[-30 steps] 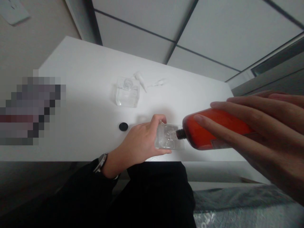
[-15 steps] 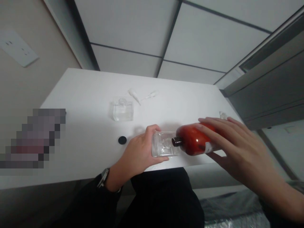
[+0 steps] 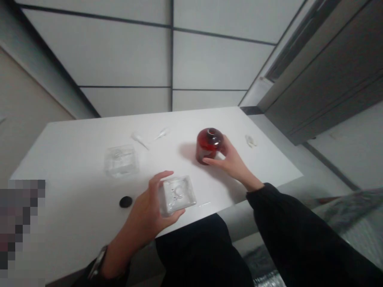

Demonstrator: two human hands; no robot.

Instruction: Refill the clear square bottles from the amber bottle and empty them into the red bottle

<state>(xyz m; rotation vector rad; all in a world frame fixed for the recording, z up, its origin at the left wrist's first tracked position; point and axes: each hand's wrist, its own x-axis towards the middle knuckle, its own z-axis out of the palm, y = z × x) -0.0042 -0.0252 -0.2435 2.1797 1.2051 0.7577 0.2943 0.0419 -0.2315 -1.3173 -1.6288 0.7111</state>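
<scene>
My left hand point(image 3: 145, 213) is wrapped around a square clear glass bottle point(image 3: 187, 201) near the table's front edge, its open neck facing up. To the right and farther back, my right hand point(image 3: 233, 163) holds a round-shouldered red bottle point(image 3: 204, 143) by its side. That bottle is upright, uncapped, and appears to rest on the table. A black round cap point(image 3: 125, 202) lies left of my left hand. Behind the cap stands a second square clear glass bottle point(image 3: 121, 161).
Two small whitish pieces with thin tips point(image 3: 139, 140) lie at the back of the white table point(image 3: 74, 159). A small crumpled clear thing point(image 3: 250, 140) is at the right end. A short shiny streak point(image 3: 205, 204) shows by the front edge. Blurred blocks cover the far left.
The red bottle has gone from tilted over the clear bottle's neck to upright, farther back on the table. My left hand keeps its hold. The view has turned right.
</scene>
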